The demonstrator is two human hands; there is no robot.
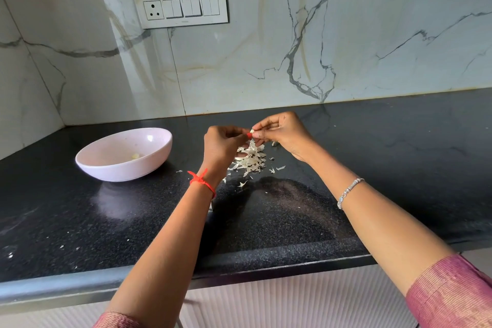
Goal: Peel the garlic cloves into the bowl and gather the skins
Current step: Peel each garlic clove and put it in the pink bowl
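The left hand [222,142] and right hand [282,132] are pinching a small garlic clove [252,131] between their fingers [263,130] just above a pile of skins [250,159] on the black counter [399,157], while a pink bowl [119,168] holding a peeled clove [135,156] is sitting to their left

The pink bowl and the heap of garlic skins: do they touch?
Apart. The head view shows a strip of bare black counter between the bowl and the heap of skins.

We see a knotted red thread [202,181] on the left wrist, a silver beaded bracelet [348,192] on the right, dusty-pink ribbed sleeves [452,295] along the bottom edge, and one red-painted nail [249,135] mid-frame.
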